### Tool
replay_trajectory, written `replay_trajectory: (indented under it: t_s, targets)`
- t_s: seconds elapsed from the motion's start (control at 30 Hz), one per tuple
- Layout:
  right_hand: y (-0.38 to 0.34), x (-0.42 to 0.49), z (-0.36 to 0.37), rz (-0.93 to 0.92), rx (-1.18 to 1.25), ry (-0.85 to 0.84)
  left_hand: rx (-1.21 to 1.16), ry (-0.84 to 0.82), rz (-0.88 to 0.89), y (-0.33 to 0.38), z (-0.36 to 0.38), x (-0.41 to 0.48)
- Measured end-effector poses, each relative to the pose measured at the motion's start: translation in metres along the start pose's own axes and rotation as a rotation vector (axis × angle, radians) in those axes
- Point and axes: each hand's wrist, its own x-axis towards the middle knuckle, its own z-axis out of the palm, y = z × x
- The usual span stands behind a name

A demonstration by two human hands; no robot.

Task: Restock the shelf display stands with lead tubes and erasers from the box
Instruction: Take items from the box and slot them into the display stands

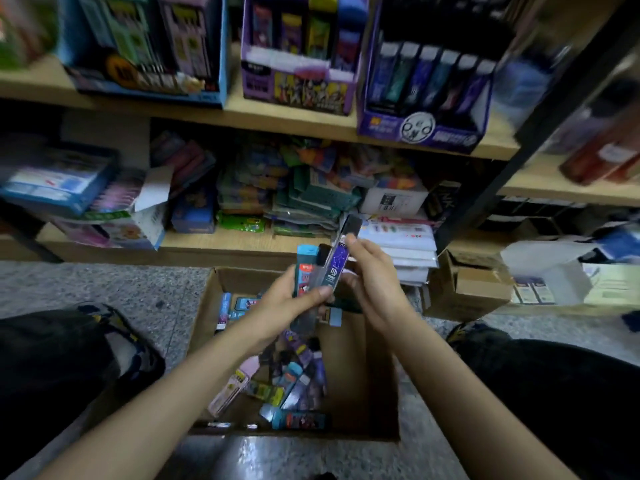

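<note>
Lead tubes [307,268]: left hand [289,308] grip clasps three; right hand [375,277] pinches the purple one.

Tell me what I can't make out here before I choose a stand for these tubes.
Head view only:
Count of tubes the left hand grips: its fingers and the right hand cover the bundle.
Print on the purple tube the right hand pinches: too small, blurred.
Free slots in the shelf stands: motion blur.
Box contents beneath the left forearm: hidden.
</note>
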Motion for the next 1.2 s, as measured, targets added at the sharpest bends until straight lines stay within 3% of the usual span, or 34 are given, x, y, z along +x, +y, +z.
replay_trajectory:
  t_s: [0.17,0.4,0.5,0.6,0.73,0.9,1.2]
  targets:
    - [-0.070,-0.001,0.002,-0.181,-0.198,-0.080,0.100,-0.067,0.124,0.063,0.004,-0.006]
    - [-0.165,0.000,0.006,-0.276,-0.149,-0.142,0.094,-0.049,0.276,0.142,0.011,0.006]
    - [-0.202,0.007,0.003,-0.356,-0.159,-0.089,0.162,0.003,0.341,0.173,0.004,0.014]
    - [-0.230,0.018,-0.006,-0.551,-0.243,0.016,0.232,0.069,0.405,0.195,-0.011,0.021]
    - [-0.243,0.044,-0.021,-0.682,-0.351,0.132,0.203,0.162,0.429,0.199,-0.027,0.030]
    - [-0.239,0.079,-0.020,-0.777,-0.713,0.221,0.089,0.167,0.394,0.205,-0.018,0.048]
    - [-0.239,0.096,-0.021,-0.749,-0.856,0.057,0.016,0.181,0.320,0.199,-0.011,0.043]
